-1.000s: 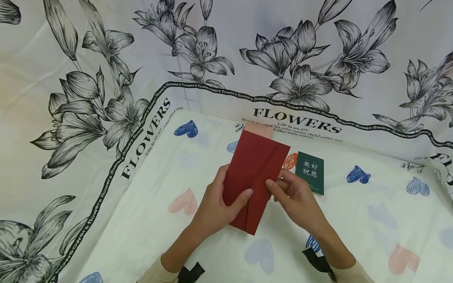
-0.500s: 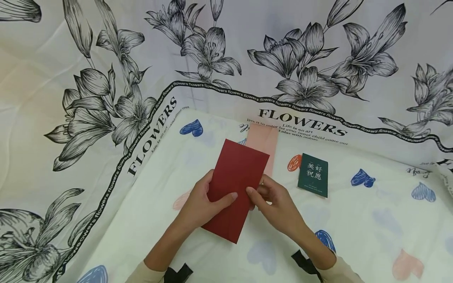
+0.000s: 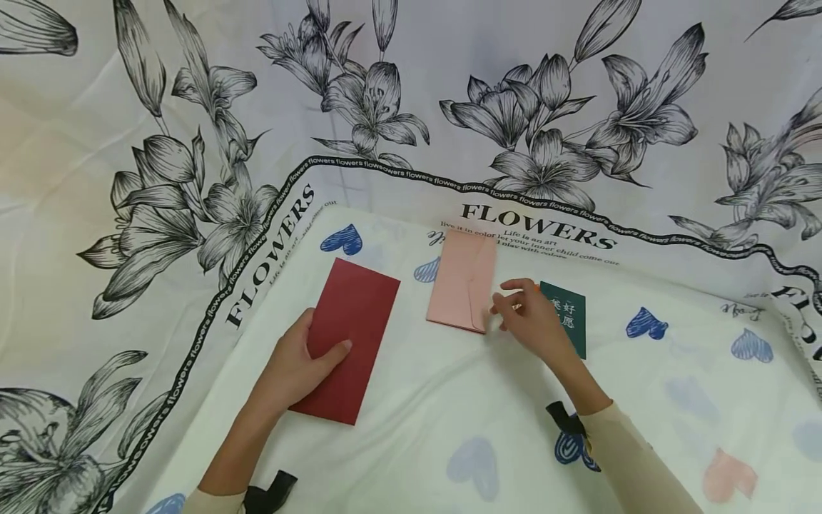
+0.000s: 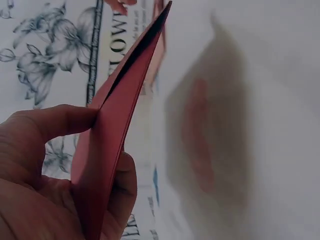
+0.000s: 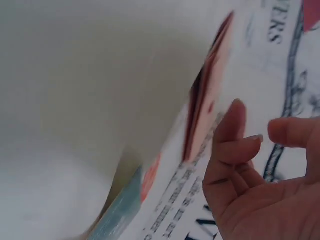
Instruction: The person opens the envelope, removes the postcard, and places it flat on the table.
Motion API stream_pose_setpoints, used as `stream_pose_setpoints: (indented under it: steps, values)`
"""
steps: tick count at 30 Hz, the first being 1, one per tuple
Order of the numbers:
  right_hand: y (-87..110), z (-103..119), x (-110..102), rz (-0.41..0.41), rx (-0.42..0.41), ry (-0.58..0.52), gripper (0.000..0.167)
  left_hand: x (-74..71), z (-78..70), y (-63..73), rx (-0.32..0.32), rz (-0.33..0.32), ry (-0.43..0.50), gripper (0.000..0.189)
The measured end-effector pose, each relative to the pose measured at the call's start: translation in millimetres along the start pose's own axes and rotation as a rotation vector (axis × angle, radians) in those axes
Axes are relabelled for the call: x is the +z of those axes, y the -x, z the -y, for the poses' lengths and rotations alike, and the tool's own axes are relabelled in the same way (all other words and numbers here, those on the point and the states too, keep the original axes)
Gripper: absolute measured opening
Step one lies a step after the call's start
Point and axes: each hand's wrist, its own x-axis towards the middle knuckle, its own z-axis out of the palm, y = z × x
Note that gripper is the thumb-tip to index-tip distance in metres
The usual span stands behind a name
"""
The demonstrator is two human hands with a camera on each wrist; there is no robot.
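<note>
My left hand point(image 3: 298, 368) holds a dark red envelope point(image 3: 359, 314) by its left edge, thumb across the face and fingers behind. The left wrist view shows the red envelope point(image 4: 112, 135) edge-on, pinched above the cloth. My right hand point(image 3: 529, 318) holds nothing, its fingers loosely bent. It hovers between a pink envelope point(image 3: 456, 282), lying on the cloth, and a dark green booklet point(image 3: 574, 332) with white characters, which it partly covers. In the right wrist view a gap shows between thumb and fingers, near the pink envelope point(image 5: 210, 90).
A white cloth point(image 3: 398, 464) with printed hearts covers the surface. Its border carries FLOWERS lettering point(image 3: 536, 225) and a black line. Beyond, a backdrop with black line-drawn lilies point(image 3: 542, 171) fills the upper area.
My left hand has carried the red envelope to the left, uncovering the pink envelope. My right hand has let go of the red one and moved right and up, toward the green booklet.
</note>
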Motion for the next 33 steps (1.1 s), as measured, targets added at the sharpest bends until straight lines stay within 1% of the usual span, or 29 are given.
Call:
stream_pose_setpoints:
  steps: [3,5,7,10,14,18,21,24,26,27,30,33]
  values:
    - [-15.4,-8.6,-5.9,-0.046,0.027,0.116,0.047,-3.3,9.7,-1.6,-0.02,-0.016,-0.174,0.057]
    - [-23.5,-11.4,-5.3,-0.045,0.058,0.173,0.047,-3.6,16.8,-0.9,-0.044,-0.015,-0.278,0.061]
    - [-28.9,-11.0,-4.5,-0.028,0.073,0.2,0.048,-4.0,20.8,0.0,-0.058,-0.022,-0.371,0.064]
    - [-33.1,-7.9,-4.6,-0.002,0.091,0.204,0.049,-4.5,21.3,-1.0,-0.056,-0.029,-0.438,0.062]
    - [-35.6,-6.1,-6.6,0.021,0.098,0.208,0.05,-3.5,18.8,-2.1,-0.016,-0.046,-0.535,0.064]
    - [-41.4,-7.3,-4.7,0.054,0.099,0.236,0.056,0.0,18.2,-0.3,0.011,-0.121,-0.649,0.07]
    - [-46.6,-6.9,1.3,0.067,0.112,0.294,0.059,2.4,18.5,3.3,0.041,-0.191,-0.735,0.071]
    - [-50.5,-5.3,6.9,0.088,0.138,0.354,0.06,4.4,16.3,5.9,0.084,-0.225,-0.801,0.071]
    - [-51.7,-4.8,9.5,0.109,0.159,0.382,0.06,5.3,13.4,7.1,0.103,-0.231,-0.791,0.069]
    - [-51.8,-4.4,9.8,0.12,0.164,0.387,0.06,5.6,11.2,7.2,0.109,-0.231,-0.767,0.068]
    - [-51.1,-6.4,8.3,0.145,0.144,0.364,0.057,7.5,2.0,6.0,0.123,-0.221,-0.656,0.06]
    - [-49.3,-9.0,3.9,0.157,0.091,0.307,0.05,11.4,-9.8,4.2,0.144,-0.208,-0.536,0.051]
